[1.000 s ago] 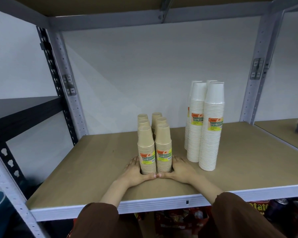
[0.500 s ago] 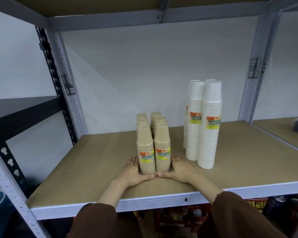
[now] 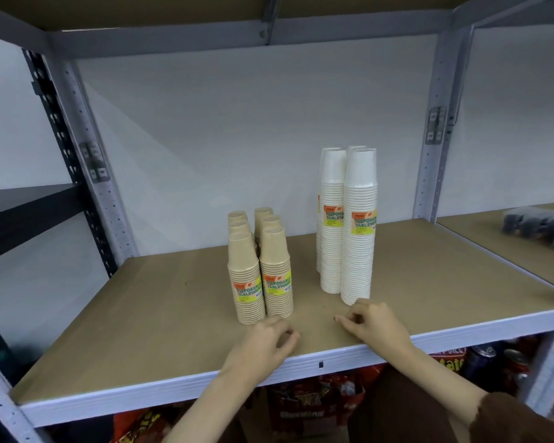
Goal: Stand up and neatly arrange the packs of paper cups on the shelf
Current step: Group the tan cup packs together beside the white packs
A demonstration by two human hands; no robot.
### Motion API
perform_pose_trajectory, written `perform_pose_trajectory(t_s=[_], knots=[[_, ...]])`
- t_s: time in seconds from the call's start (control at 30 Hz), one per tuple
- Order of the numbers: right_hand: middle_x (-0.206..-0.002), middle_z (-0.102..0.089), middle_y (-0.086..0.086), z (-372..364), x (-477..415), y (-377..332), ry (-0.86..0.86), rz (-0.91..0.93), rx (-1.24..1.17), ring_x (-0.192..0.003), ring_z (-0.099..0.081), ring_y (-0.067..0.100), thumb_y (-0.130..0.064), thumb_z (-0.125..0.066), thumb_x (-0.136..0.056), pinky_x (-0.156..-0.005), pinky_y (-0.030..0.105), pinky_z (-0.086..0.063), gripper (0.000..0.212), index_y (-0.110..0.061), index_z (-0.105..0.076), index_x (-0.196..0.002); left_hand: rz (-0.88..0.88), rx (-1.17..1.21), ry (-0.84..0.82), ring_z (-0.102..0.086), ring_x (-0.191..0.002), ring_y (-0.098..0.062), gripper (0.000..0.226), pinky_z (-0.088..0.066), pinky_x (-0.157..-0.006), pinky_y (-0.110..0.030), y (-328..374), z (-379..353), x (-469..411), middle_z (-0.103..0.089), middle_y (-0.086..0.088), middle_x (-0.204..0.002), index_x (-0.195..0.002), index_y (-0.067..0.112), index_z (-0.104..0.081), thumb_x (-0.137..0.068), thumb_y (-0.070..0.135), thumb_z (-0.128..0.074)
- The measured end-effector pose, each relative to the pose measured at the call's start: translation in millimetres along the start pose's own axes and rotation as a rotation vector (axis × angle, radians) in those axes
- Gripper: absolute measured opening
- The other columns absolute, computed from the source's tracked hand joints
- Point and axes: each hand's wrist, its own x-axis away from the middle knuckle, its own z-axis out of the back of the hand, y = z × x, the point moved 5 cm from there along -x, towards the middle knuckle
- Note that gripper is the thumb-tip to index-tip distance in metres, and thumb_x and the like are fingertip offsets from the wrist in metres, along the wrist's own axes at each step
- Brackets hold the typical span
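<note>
**Cup packs upright on the shelf, both hands empty before them**

The brown packs are stood in two tight rows near the middle of the shelf, labels to the front. The taller white packs are set just to their right, apart from them and less evenly grouped. The left hand is held just before the brown packs and the right hand just before the front white pack. Fingers are loosely curled and nothing is grasped. The brown group is judged tidy, so the white group is likely the step in hand. Low, gentle pressure from both sides would be called for, since tall stacks are easily tipped.
</note>
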Motion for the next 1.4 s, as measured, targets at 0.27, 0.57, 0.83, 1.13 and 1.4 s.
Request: perform_pose_trajectory(t_s=[0.27,0.57,0.83,1.13,1.4], knots=[[-0.071,-0.033,-0.011,22,-5,46,-0.019,-0.176,0.054,-0.073,-0.046,0.015,-0.057,-0.068,-0.069,-0.064,0.025,-0.032,0.049,-0.022,-0.034,-0.066,0.146,0.146,-0.18,-0.032,-0.138,-0.021,0.063,-0.027,-0.113,-0.031,43,-52,-59,-0.031,-0.011,-0.151,-0.146,0.01,-0.022,-0.094,0.04,-0.043],[-0.158,-0.008,0.013,11,-40,78,-0.333,-0.188,0.067,-0.145,-0.013,0.025,-0.069,-0.059,-0.069,-0.119,0.035,-0.015,0.116,-0.004,-0.004,-0.148,0.306,0.128,-0.223,-0.002,-0.147,-0.025,0.107,-0.009,-0.12,-0.035,34,-71,-90,0.001,-0.015,-0.158,-0.147,0.002,0.004,-0.08,0.059,-0.055],[-0.159,-0.002,0.01,4,-65,87,-0.428,-0.118,0.065,-0.147,-0.006,0.021,-0.07,-0.054,-0.073,-0.119,0.034,-0.007,0.113,-0.008,0.002,-0.149,0.315,0.133,-0.245,0.0,-0.147,-0.026,0.112,-0.007,-0.121,-0.036,27,-75,-107,0.003,-0.016,-0.158,-0.146,0.0,0.005,-0.076,0.06,-0.059],[-0.158,-0.015,0.006,-2,-74,88,-0.459,0.009,0.01,-0.144,-0.018,0.017,-0.062,-0.06,-0.074,-0.118,0.032,-0.01,0.102,-0.017,-0.006,-0.149,0.25,0.128,-0.18,-0.011,-0.146,-0.022,0.101,-0.015,-0.12,-0.034,26,-77,-112,-0.011,-0.013,-0.157,-0.148,0.007,-0.009,-0.077,0.059,-0.059],[-0.158,-0.015,0.005,-7,-77,92,-0.475,0.031,0.03,-0.144,-0.018,0.017,-0.063,-0.056,-0.076,-0.118,0.033,-0.008,0.1,-0.019,-0.004,-0.149,0.241,0.105,-0.175,-0.014,-0.145,-0.022,0.098,-0.017,-0.119,-0.033,24,-79,-113,-0.015,-0.012,-0.157,-0.148,0.008,-0.011,-0.078,0.061,-0.056]])
